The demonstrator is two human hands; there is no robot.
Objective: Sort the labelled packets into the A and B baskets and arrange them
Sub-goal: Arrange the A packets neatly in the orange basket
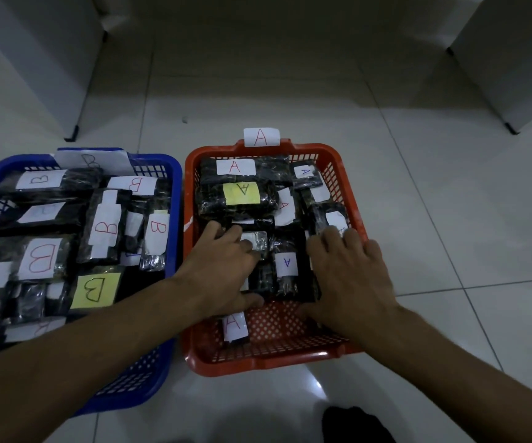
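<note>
A red basket (271,358) tagged A stands on the floor at the centre and holds several black packets with A labels. To its left a blue basket (172,199) tagged B is packed with several black packets with B labels. Both of my hands are inside the red basket. My left hand (226,270) lies flat on the packets at the basket's left side, fingers spread beside a small clear-wrapped packet (256,240). My right hand (347,273) rests flat on the packets at the right side, fingers straight. One A-labelled packet (286,266) lies between the hands.
White furniture legs stand at the back left (72,135) and back right (512,127). The baskets sit side by side on a glossy white tiled floor (450,238). A dark object (354,425) shows at the bottom edge.
</note>
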